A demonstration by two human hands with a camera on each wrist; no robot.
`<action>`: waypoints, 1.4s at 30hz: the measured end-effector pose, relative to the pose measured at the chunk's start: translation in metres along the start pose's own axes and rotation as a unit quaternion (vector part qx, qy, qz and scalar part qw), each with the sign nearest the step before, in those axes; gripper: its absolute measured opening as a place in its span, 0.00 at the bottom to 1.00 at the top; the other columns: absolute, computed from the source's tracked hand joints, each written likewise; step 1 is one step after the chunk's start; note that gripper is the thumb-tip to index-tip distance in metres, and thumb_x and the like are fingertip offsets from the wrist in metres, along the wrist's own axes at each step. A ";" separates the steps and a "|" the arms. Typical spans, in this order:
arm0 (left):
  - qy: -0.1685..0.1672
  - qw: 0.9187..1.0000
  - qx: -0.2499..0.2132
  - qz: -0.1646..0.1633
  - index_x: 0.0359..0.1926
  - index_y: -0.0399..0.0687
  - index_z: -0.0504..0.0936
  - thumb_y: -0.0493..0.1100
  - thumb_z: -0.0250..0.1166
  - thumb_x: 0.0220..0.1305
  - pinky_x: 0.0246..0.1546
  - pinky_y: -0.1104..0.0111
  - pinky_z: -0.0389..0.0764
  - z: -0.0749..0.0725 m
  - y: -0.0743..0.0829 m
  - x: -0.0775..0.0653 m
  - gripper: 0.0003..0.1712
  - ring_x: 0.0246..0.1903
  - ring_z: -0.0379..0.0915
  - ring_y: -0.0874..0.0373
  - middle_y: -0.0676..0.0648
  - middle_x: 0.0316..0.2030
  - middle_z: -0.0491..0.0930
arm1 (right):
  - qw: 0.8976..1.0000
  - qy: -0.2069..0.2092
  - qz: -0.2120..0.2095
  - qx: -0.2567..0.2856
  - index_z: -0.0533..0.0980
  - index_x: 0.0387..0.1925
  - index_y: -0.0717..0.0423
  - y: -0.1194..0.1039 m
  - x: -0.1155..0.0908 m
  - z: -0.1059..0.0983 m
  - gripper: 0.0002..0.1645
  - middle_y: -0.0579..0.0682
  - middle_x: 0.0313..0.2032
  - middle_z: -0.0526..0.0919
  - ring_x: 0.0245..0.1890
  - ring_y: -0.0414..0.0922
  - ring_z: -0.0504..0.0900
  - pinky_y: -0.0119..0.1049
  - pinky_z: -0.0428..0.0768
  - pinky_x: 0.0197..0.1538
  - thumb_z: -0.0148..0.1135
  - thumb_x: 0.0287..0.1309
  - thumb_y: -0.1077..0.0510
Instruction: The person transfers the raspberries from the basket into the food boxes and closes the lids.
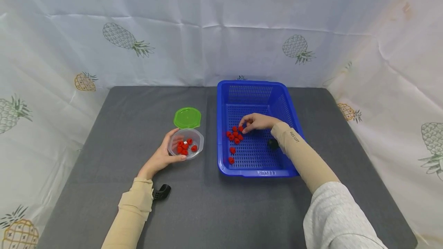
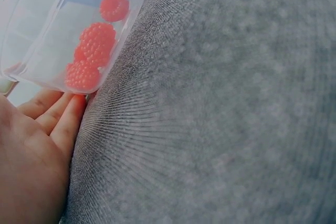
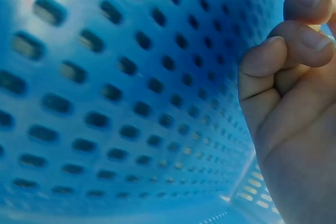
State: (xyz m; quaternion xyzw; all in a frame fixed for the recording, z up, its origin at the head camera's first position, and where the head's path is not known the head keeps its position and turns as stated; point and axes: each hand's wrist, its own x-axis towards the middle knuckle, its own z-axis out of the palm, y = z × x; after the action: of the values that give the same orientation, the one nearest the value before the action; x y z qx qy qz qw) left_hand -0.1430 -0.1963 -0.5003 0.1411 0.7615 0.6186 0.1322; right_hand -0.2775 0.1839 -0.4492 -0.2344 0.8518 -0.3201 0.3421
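Left hand grips tub, right hand pinches raspberry, 9 o'clock in basket; loose pinch could drop it

Red raspberries, blue basket, green lid.

Biggest bit of writing is on the white sheet at the back, top right: pretty sure it's "PINEAPPLE", running backwards from right to left and partly chopped off by the top edge, so the last letters are kinda a guess. Then there's small dark print on the beige sleeve on the right arm, looks like "Let's Slim" to me. The blue basket also has some whitish lettering on its near rim, but it's way too tiny and blurry to make out, sorry.
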 end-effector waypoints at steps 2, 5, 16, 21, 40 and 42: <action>0.000 1.000 0.002 -0.005 0.71 0.56 0.44 0.38 0.69 0.52 0.68 0.43 0.50 0.000 0.000 0.000 0.54 0.67 0.52 0.37 0.36 0.66 0.58 | 1.000 0.010 0.001 0.000 0.76 0.46 0.55 -0.001 -0.002 -0.003 0.17 0.43 0.19 0.68 0.20 0.39 0.63 0.31 0.64 0.30 0.64 0.55 0.56; -0.001 1.000 0.005 -0.012 0.71 0.57 0.43 0.40 0.69 0.52 0.68 0.42 0.50 0.001 -0.001 -0.001 0.54 0.68 0.51 0.37 0.37 0.66 0.57 | 1.000 0.022 0.004 -0.003 0.77 0.46 0.53 -0.003 -0.005 -0.006 0.15 0.44 0.19 0.69 0.21 0.40 0.63 0.32 0.65 0.31 0.64 0.55 0.55; 0.001 1.000 0.002 -0.009 0.71 0.57 0.43 0.39 0.69 0.53 0.68 0.42 0.50 0.001 -0.002 -0.001 0.54 0.67 0.52 0.37 0.36 0.66 0.58 | 0.999 0.038 -0.009 0.033 0.77 0.46 0.50 -0.013 -0.014 -0.012 0.17 0.51 0.22 0.71 0.20 0.40 0.63 0.34 0.66 0.32 0.64 0.55 0.51; 0.003 1.000 0.004 -0.014 0.71 0.57 0.43 0.39 0.69 0.53 0.67 0.42 0.51 0.001 -0.002 -0.001 0.53 0.67 0.52 0.38 0.37 0.66 0.58 | 0.998 0.044 -0.018 0.045 0.77 0.47 0.49 -0.021 -0.018 -0.014 0.18 0.51 0.23 0.69 0.21 0.43 0.63 0.37 0.66 0.33 0.64 0.55 0.49; 0.000 1.000 0.000 -0.011 0.71 0.57 0.43 0.39 0.69 0.52 0.68 0.43 0.49 0.001 0.000 0.000 0.54 0.67 0.51 0.37 0.36 0.66 0.57 | 0.993 0.067 -0.073 0.063 0.76 0.46 0.53 -0.047 -0.026 -0.020 0.18 0.49 0.22 0.70 0.22 0.54 0.61 0.42 0.68 0.34 0.65 0.54 0.52; 0.000 1.000 0.001 -0.008 0.71 0.57 0.43 0.38 0.69 0.52 0.68 0.43 0.50 0.001 -0.001 0.000 0.54 0.67 0.52 0.37 0.36 0.66 0.57 | 0.992 0.066 -0.081 0.064 0.76 0.47 0.54 -0.052 -0.027 -0.020 0.17 0.48 0.22 0.70 0.21 0.50 0.62 0.42 0.68 0.35 0.64 0.55 0.54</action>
State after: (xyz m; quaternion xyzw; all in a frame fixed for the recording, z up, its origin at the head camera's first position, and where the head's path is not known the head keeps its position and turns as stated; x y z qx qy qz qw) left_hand -0.1430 -0.1955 -0.5013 0.1354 0.7630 0.6171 0.1367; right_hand -0.2650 0.1732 -0.3893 -0.2585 0.8283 -0.4154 0.2729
